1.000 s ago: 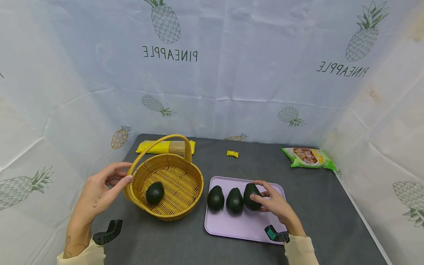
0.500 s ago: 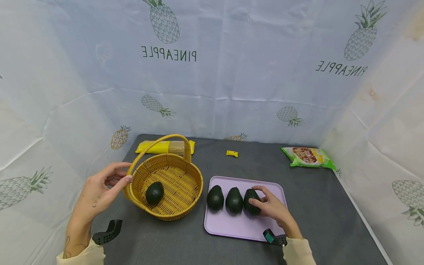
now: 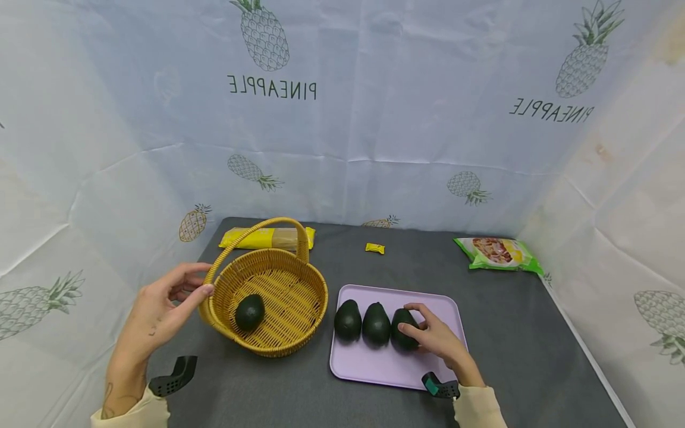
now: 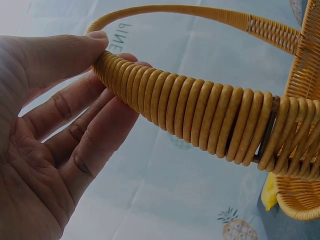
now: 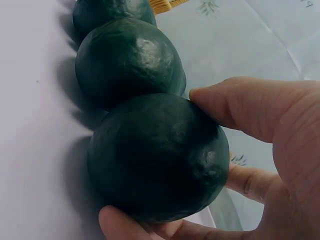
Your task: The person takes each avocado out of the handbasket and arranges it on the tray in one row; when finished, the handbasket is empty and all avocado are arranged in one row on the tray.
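Note:
My left hand (image 3: 168, 303) pinches the handle (image 4: 185, 110) of a yellow wicker basket (image 3: 299, 285) between thumb and fingers. One dark green avocado (image 3: 250, 312) lies inside the basket, toward its left. On a lilac tray (image 3: 374, 368), three avocados stand side by side: a left one (image 3: 348, 321), a middle one (image 3: 376, 325) and a right one (image 3: 402, 330). The right avocado is held by my right hand (image 3: 436, 339), thumb on the near side and fingers around the far side. In the right wrist view this avocado (image 5: 157, 157) appears to touch the middle avocado (image 5: 130, 62).
Behind the basket lies a yellow packet (image 3: 257, 238) with a clear window. A small yellow wrapped sweet (image 3: 375, 248) is at the back middle. A green and white food bag (image 3: 499, 254) lies at the back right. Pineapple-print sheets enclose the grey table (image 3: 257, 392).
My right hand has moved slightly left and toward me with the right avocado, closing the gap to the middle one, which has shifted a little left. The left hand and basket have stayed put.

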Available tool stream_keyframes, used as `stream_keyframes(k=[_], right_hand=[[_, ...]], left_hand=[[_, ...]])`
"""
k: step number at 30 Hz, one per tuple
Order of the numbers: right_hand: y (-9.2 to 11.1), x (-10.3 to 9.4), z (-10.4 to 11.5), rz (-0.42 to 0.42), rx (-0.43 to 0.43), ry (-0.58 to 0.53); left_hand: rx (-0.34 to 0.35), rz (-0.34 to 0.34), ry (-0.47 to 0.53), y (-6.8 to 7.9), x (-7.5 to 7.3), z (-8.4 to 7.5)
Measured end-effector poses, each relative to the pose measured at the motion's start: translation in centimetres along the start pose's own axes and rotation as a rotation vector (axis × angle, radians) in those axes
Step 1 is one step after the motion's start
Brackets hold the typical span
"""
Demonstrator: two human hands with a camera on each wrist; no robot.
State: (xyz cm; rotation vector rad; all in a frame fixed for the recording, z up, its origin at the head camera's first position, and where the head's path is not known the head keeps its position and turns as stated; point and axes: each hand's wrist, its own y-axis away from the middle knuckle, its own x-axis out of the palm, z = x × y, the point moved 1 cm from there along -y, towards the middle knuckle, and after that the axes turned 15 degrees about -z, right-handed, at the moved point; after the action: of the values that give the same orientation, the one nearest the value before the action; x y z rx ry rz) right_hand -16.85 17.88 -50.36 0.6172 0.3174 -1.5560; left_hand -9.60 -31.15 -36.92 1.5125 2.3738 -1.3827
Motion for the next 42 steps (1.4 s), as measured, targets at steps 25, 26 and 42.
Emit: stream_keyframes(k=[25, 26, 42], right_hand=[[0.5, -0.8, 0.0, 0.034, -0.033, 0.003], [0.5, -0.8, 0.0, 0.036, -0.03, 0.0], [0.8, -1.5, -0.1, 0.036, -0.014, 0.01]], left_hand=[[0.002, -0.004, -0.003, 0.0, 0.0, 0.1], [0.001, -0.003, -0.003, 0.0, 0.0, 0.1], [-0.001, -0.004, -0.004, 0.0, 0.0, 0.0]])
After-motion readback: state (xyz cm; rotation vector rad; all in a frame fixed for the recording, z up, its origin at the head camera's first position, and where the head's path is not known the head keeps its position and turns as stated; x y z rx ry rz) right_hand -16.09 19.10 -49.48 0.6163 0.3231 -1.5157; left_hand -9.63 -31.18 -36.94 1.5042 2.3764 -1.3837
